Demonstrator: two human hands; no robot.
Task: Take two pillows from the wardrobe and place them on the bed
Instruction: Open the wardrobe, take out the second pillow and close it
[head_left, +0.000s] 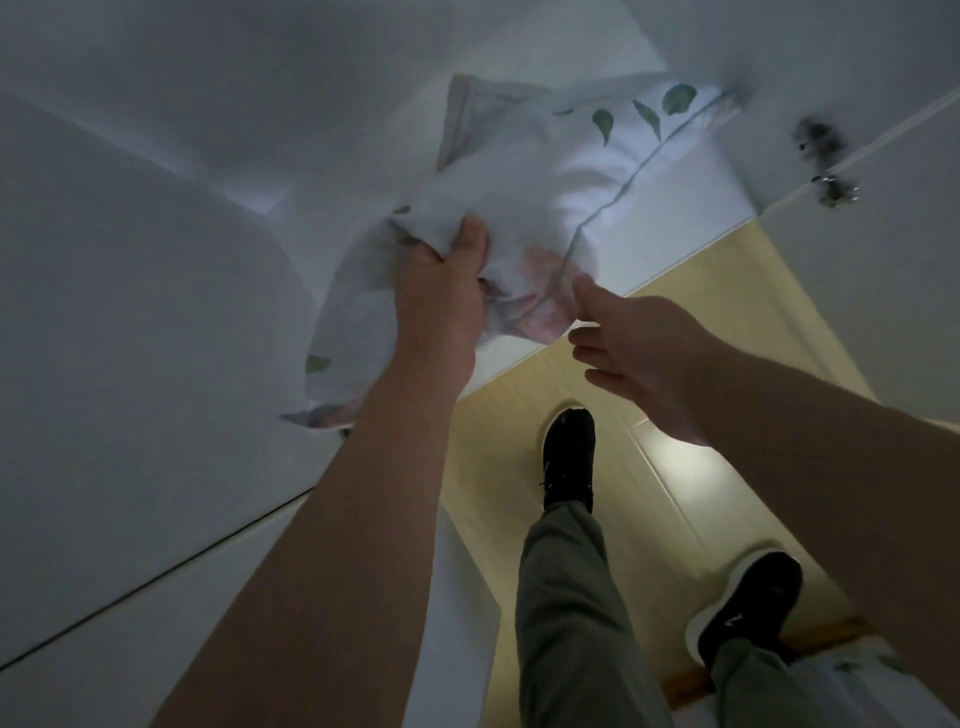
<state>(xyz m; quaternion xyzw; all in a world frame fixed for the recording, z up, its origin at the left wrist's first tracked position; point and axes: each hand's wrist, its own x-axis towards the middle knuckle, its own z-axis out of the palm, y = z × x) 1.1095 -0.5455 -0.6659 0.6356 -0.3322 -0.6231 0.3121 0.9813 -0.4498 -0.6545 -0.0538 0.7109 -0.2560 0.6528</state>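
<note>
1. The left hand (441, 283) is clenched on a bunched fold of the floral pillow (524, 208), thumb on top, fingers buried in the cloth.
2. The right hand (628, 338) is loosely open just right of the left, thumb touching or nearly touching the pillow's pink-printed corner; it grips nothing yet.
3. The pillow lies mostly beyond and above both hands, inside the open white wardrobe (156, 260), its near end drooping below the left hand over the wardrobe's front edge.
4. Handling, as I judge it: light, soft and floppy. The loose pillowcase gathers in the fist, so a pinch of fabric alone may slip off the filling. Better to take the padded body with both hands, one on each side.
5. Its long axis runs from the sagging corner beside the left forearm up and away to the leaf-printed end (649, 111) deep in the wardrobe, right of both hands.
</note>
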